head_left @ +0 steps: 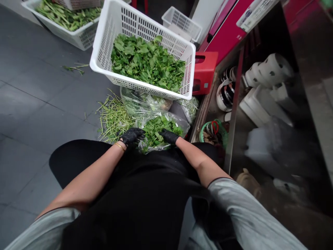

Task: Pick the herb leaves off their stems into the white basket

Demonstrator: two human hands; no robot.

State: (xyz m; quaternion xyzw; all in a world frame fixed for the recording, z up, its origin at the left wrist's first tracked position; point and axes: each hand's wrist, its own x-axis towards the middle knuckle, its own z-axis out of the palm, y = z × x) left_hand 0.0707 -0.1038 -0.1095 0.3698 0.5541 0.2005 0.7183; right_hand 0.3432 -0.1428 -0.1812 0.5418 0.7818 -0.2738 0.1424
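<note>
Leafy greens (156, 129) lie in a clear plastic bag (183, 125) in front of my knees. My left hand (133, 136), in a black glove, is at the left side of the bag with its fingers stretched toward the leaves and somewhat apart; I see nothing held in it. From the right, my black-gloved right hand (169, 136) reaches into the bag, its fingers closed among the greens and partly hidden by them. A pile of cut stems (116, 119) lies on the floor just beyond my left hand.
A white basket (145, 85) of leaves stands tilted beyond the bag. Another basket (80, 40) of stems is at the back left. Close on my right are a metal shelf (235, 114) with white containers and a green basket (222, 133). Stray stems (75, 68) lie on the floor.
</note>
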